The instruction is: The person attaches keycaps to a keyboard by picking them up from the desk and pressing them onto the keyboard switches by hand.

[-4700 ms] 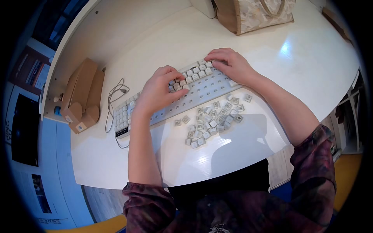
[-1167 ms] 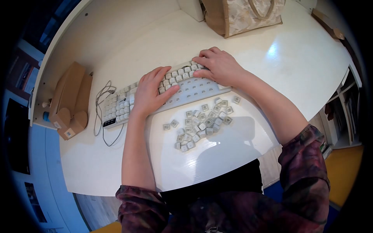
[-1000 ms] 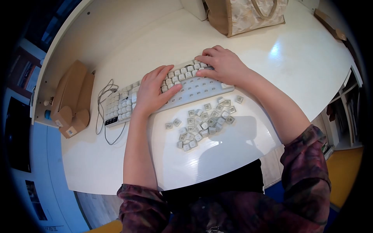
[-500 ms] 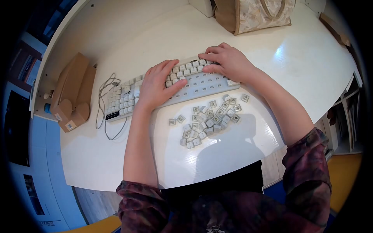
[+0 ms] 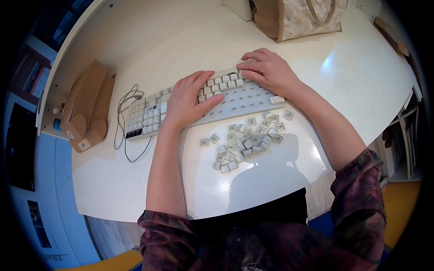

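Note:
A white keyboard (image 5: 239, 98) lies at a slant on the desk, its right part largely stripped to bare switches. My left hand (image 5: 184, 100) lies across its middle, fingers stretched toward the far edge and thumb spread over the lower rows. At the far right end, my right hand (image 5: 270, 72) has its fingers bent and pinched at a keycap (image 5: 242, 75) in the upper rows, partly hidden by the fingers. Loose keycaps (image 5: 247, 144), some upside down, are scattered on the desk below the keyboard. One wide keycap (image 5: 276, 100) sits at the lower right corner.
The keyboard's cable (image 5: 121, 118) loops on the desk at the left. Beyond it stands an open cardboard box (image 5: 88, 106). A beige patterned bag (image 5: 307, 21) sits at the back of the white desk (image 5: 181, 49). My body's shadow falls over the front.
My right hand has drawn its fingers closer together at the upper keys, its thumb no longer stretched out over them. My left hand keeps its place on the keyboard. The view has shifted slightly.

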`<state>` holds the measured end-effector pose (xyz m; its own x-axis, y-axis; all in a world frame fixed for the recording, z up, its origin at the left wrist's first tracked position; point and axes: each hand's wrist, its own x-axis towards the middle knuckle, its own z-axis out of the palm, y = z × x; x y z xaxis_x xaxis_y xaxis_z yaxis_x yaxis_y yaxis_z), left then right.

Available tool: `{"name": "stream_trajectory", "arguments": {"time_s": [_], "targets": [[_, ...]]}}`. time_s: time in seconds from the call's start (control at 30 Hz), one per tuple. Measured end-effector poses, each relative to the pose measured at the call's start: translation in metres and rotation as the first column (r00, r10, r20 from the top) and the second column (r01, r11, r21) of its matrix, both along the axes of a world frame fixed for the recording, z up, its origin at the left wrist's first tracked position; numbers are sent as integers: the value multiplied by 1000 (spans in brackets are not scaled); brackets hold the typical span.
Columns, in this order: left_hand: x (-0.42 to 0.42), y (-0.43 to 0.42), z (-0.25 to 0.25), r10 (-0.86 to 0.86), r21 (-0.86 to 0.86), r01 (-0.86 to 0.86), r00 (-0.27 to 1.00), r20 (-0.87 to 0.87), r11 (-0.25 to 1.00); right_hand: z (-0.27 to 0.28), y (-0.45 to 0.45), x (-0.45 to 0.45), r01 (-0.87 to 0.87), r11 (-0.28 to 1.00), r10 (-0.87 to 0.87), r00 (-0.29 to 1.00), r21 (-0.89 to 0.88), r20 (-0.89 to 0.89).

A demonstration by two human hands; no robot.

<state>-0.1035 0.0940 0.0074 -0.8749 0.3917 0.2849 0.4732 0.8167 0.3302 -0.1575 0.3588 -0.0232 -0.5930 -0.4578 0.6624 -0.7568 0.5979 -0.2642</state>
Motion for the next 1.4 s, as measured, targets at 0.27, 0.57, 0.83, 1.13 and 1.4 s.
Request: {"name": "stream_trajectory", "arguments": {"time_s": [0.27, 0.57, 0.83, 1.13, 1.4], "targets": [[-1, -4, -4, 30, 9, -30, 999, 28, 1000, 15, 16, 9, -108, 994, 107, 993, 8, 44], [0, -2, 0, 23, -19, -23, 999, 38, 1000, 2, 45, -12, 395, 912, -332, 870, -113, 364], [2, -1, 2, 30, -1, -30, 998, 50, 1000, 6, 39, -8, 338, 910, -232, 895, -241, 381], [0, -2, -2, 19, -3, -19, 1000, 13, 1000, -4, 5, 9, 106, 994, -96, 942, -15, 321], [-2, -2, -3, 14, 17, -15, 1000, 15, 1000, 12, 12, 0, 17, 994, -56, 931, 110, 361]]}}
